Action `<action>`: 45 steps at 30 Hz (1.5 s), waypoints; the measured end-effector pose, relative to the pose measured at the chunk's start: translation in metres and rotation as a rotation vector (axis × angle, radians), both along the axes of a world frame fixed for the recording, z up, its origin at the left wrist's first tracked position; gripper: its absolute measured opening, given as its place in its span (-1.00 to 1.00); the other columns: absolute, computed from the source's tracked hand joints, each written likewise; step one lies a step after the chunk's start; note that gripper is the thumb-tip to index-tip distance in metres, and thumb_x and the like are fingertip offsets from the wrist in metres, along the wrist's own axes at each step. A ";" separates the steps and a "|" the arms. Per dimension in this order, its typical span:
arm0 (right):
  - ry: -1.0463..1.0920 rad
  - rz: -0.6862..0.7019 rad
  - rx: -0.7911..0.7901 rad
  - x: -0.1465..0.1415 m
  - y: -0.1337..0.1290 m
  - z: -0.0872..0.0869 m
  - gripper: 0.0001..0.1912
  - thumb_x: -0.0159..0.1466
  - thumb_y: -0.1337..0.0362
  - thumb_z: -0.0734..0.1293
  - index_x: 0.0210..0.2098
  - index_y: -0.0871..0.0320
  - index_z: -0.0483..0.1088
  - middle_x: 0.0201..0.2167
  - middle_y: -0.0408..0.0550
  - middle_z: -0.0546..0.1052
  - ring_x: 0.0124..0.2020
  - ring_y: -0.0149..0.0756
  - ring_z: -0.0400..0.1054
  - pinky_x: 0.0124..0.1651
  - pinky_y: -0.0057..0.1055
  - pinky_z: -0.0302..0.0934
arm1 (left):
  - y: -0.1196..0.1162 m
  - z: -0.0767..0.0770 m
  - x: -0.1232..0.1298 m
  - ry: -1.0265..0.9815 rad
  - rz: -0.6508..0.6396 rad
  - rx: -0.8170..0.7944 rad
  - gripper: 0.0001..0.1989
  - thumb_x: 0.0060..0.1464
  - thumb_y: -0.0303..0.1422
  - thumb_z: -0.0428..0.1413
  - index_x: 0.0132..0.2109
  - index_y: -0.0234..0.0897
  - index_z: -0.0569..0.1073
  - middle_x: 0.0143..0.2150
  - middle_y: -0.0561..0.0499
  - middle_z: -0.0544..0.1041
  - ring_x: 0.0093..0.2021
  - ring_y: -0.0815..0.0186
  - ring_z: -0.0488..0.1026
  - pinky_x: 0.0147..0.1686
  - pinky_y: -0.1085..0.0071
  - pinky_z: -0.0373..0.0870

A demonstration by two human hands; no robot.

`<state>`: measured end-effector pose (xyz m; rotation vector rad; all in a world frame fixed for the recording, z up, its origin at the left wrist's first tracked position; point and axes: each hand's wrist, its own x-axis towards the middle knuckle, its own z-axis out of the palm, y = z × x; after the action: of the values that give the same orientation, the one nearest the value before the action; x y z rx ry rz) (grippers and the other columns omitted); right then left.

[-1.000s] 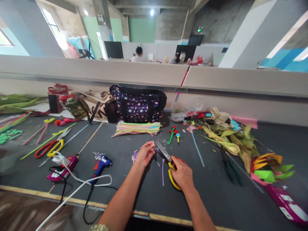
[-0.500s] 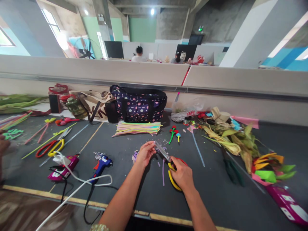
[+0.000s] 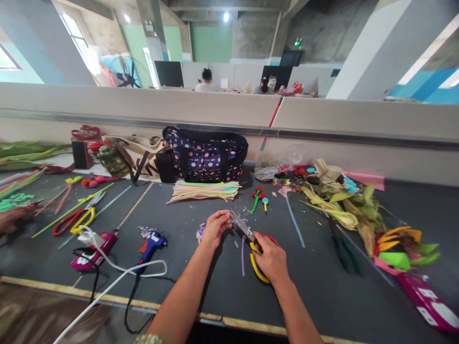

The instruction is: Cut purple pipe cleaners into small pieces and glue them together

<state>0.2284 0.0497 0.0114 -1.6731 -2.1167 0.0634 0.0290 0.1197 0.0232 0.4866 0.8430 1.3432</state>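
Note:
My right hand point(image 3: 269, 258) grips a pair of scissors point(image 3: 258, 271) by its red and yellow handles, with the metal blades pointing up and to the left. The blade tips reach my left hand point(image 3: 217, 228), whose fingers are pinched together on something too small to make out. Purple scraps point(image 3: 201, 232) lie beside my left wrist. A thin purple strip point(image 3: 243, 257) rests on the dark table between my forearms.
Behind my hands are a pipe cleaner bundle point(image 3: 204, 191) and a patterned bag point(image 3: 211, 156). A blue glue gun point(image 3: 150, 249) and other scissors point(image 3: 83, 215) lie left. Dried husks point(image 3: 340, 210) and pliers point(image 3: 346, 251) lie right. Another person's hand point(image 3: 14, 217) is far left.
At the far left, the other person's hand has come further into view over the table. The scissor blades look slightly more apart; my hands stay in almost the same place.

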 end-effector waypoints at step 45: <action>-0.076 0.016 0.021 -0.002 -0.001 -0.005 -0.59 0.15 0.38 0.22 -0.01 0.03 0.34 -0.28 -0.16 0.54 -0.35 -0.40 0.42 -0.35 -0.52 0.14 | -0.003 0.002 0.005 -0.030 0.026 -0.061 -0.73 -0.28 -0.49 0.31 -0.33 -0.44 0.49 -0.53 0.01 0.50 -0.59 0.45 0.41 -0.51 0.52 0.44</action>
<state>0.2266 0.0489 0.0060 -1.6713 -2.1783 -0.0180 0.0337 0.1168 0.0253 0.4083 0.8661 1.3419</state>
